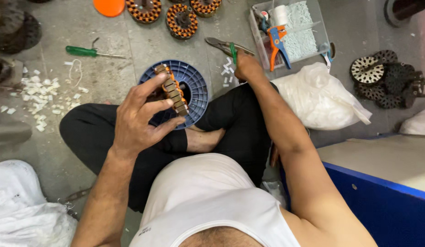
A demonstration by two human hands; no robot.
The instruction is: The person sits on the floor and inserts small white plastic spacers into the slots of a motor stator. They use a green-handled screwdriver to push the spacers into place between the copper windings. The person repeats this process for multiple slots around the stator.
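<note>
2 hands: left hand (139,120) fingers pinch wound stator (172,89); right hand (247,67) fingers clasp green-handled pliers (227,46).

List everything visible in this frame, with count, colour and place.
wound stator: 1, copper-orange, in left hand
plastic spool: 1, blue, floor between knees
pliers: 1, green-handled, at right hand
screwdriver: 1, green, floor upper left
wound stators: 3, orange, top edge
clear box: 1, holding an orange-blue wire stripper
plastic bag: 1, white, right
bare cores: several, dark, far right
left hand
right hand
</note>
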